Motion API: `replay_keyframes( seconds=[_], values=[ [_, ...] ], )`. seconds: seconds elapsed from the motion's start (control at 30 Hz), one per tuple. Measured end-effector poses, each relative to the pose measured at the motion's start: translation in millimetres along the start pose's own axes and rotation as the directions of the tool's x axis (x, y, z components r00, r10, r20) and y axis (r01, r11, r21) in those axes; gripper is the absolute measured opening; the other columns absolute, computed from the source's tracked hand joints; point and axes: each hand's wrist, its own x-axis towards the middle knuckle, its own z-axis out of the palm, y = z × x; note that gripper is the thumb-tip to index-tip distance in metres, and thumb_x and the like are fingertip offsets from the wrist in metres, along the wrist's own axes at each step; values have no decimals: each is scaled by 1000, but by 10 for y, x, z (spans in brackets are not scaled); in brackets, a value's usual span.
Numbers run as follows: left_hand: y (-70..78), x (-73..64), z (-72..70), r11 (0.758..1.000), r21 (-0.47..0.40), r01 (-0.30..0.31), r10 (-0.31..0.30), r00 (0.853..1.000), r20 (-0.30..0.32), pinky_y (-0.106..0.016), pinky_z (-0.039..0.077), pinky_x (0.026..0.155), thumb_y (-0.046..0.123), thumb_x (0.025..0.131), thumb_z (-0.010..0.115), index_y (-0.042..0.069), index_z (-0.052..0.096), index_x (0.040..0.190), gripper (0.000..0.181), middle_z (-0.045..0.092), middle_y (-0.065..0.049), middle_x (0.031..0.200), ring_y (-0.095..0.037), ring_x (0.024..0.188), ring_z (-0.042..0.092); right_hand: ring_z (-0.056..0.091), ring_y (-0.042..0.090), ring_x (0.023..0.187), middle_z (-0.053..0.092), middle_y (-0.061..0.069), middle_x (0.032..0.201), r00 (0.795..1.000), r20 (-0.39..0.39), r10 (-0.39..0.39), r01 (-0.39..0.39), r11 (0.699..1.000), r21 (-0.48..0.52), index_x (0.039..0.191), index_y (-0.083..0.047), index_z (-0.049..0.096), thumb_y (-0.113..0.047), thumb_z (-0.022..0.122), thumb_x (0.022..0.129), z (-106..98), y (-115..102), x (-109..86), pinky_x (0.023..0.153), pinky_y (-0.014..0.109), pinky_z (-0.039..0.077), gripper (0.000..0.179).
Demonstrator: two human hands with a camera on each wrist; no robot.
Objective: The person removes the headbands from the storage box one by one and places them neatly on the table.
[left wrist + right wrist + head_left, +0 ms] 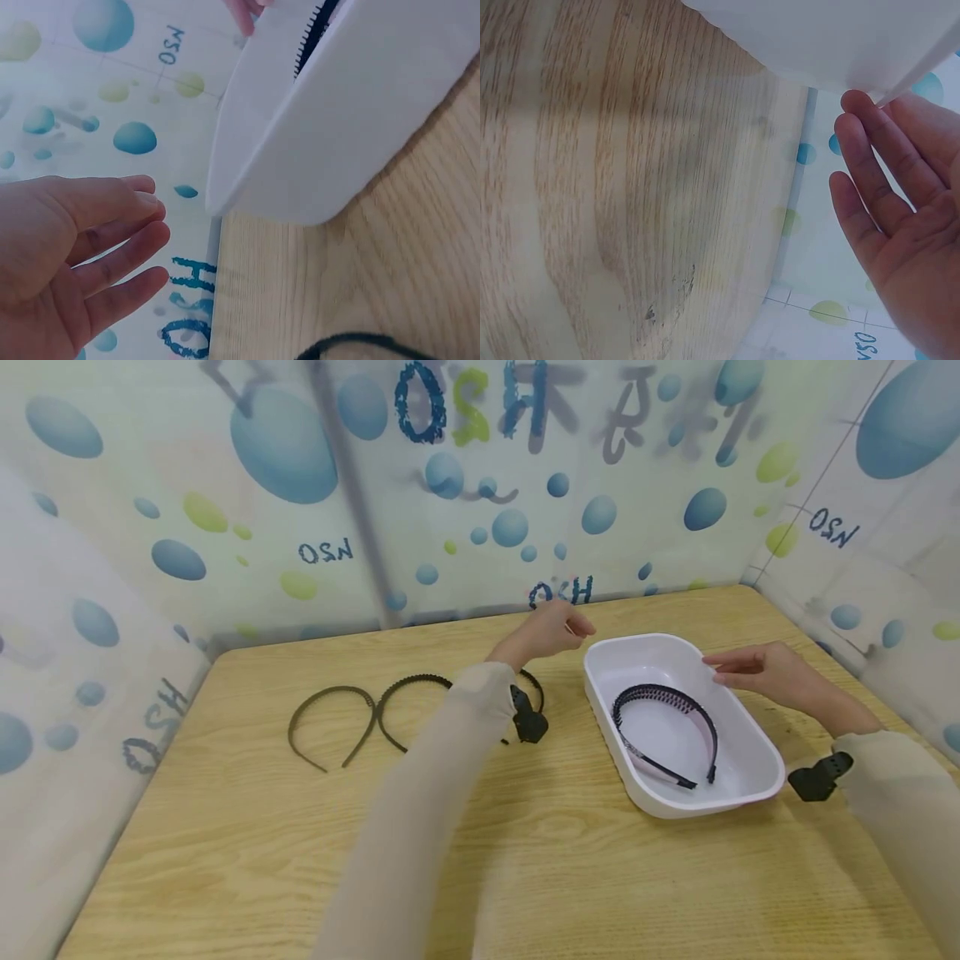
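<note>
My right hand [772, 672] pinches the far right rim of a white plastic box [720, 793], with the thumb over the inner side and the fingers [865, 146] along the outer wall. In the box lies a black headband [708, 727] with comb teeth and a pinkish inner side. Just left of the box's far end hovers my left hand [551, 628], its fingers [124, 259] loosely bent and holding nothing. A thin dark headband [333, 689] and a black wavy headband [416, 678] lie on the table at left. Part of another black band [536, 685] shows behind my left wrist.
The wooden table [247, 852] meets a patterned wall sheet [480, 485] at its back and sides. Each sleeve carries a small black wrist device, one near the left cuff [487, 689], one near the right. Dark marks [651, 311] show on the tabletop near the right hand.
</note>
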Motion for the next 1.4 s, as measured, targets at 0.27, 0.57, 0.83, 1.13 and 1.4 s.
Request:
replay_keyframes(
  seconds=[0.27, 0.57, 0.83, 1.13, 1.4],
  values=[
    [126, 130, 169, 1000, 1, 4, -4, 999, 46, -18, 46, 78, 1, 88, 57, 0, 64, 111, 24, 63, -9, 107, -16, 95, 56, 59, 34, 98, 57, 28, 114, 1000, 5, -12, 12, 1000, 3, 125, 5, 52, -21, 58, 91, 1, 0, -1, 75, 36, 52, 44],
    [284, 242, 374, 999, 29, 21, -24, 994, 107, -15, 44, 75, 3, 88, 58, 2, 64, 111, 24, 61, -5, 104, -13, 93, 54, 58, 36, 99, 56, 28, 115, 1000, 1, -1, 1, 1000, 8, 125, 5, 52, -22, 59, 90, 0, -6, -5, 76, 37, 52, 45],
    [495, 317, 513, 998, 47, 51, -57, 990, 127, -15, 44, 74, 6, 88, 60, 8, 66, 111, 24, 60, 0, 100, -11, 91, 52, 56, 40, 102, 55, 30, 115, 1000, 14, -1, 1, 1000, 8, 126, 7, 51, -22, 57, 91, -3, -25, 1, 78, 40, 51, 45],
    [599, 439, 699, 989, 101, 109, -124, 980, 158, -15, 43, 75, 6, 87, 62, 11, 66, 113, 27, 61, 2, 102, -8, 93, 53, 55, 41, 102, 55, 30, 115, 1000, 12, -4, 4, 1000, 6, 125, 7, 52, -22, 58, 91, 0, -25, 1, 77, 40, 51, 45],
    [637, 489, 806, 987, 92, 134, -149, 970, 190, -14, 43, 76, 6, 87, 61, 12, 66, 113, 27, 62, 3, 107, -8, 94, 54, 56, 40, 100, 56, 30, 114, 1000, 8, -10, 10, 1000, 6, 125, 7, 52, -20, 58, 91, -4, -5, 13, 76, 39, 51, 44]
  ],
)
